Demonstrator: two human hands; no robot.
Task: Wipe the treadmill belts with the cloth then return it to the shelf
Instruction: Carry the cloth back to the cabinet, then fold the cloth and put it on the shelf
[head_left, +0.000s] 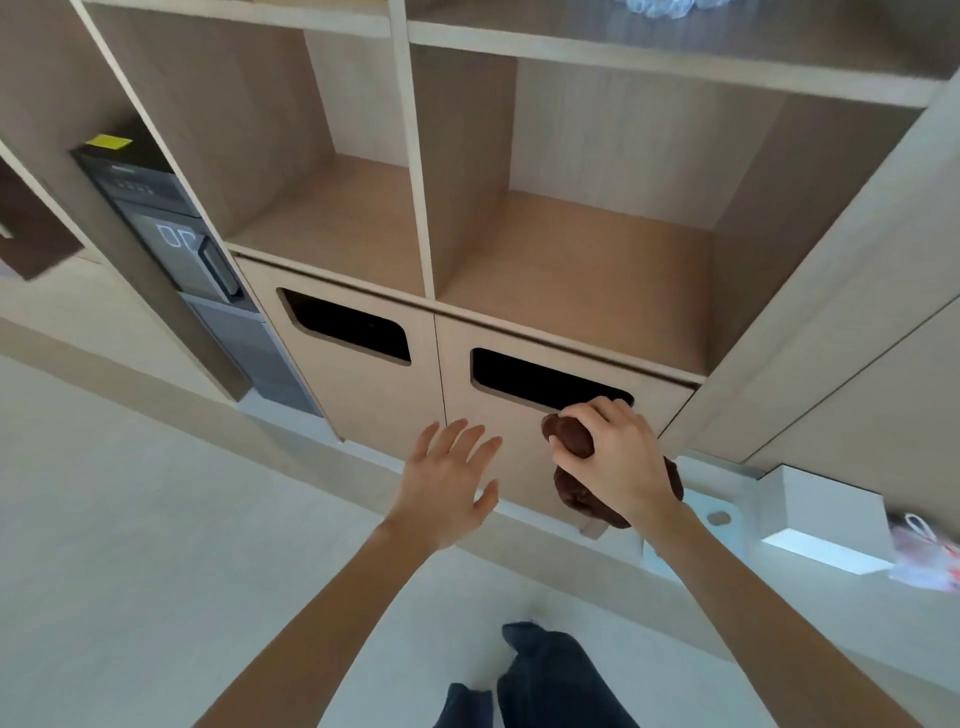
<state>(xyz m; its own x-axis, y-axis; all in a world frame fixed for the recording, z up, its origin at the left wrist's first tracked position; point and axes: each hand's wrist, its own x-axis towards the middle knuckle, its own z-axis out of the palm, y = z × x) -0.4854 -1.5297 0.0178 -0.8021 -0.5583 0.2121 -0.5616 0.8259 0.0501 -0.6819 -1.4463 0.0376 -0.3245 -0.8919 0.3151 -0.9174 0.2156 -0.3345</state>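
Note:
My right hand (615, 460) grips a bunched dark brown cloth (571, 436), held in front of the lower cabinet door, just below its dark slot. Part of the cloth hangs beneath my palm. My left hand (449, 480) is held out beside it with fingers spread and straight, holding nothing. The wooden shelf (576, 291) stands directly ahead, its two open compartments above the doors showing bare boards. No treadmill is in view.
Two cabinet doors with dark slots (348, 327) sit under the shelf. A dark grey water dispenser (182, 249) stands in the niche at left. A white box (826, 519) and a plastic bag (930, 551) lie on the floor at right. My legs (540, 680) are below.

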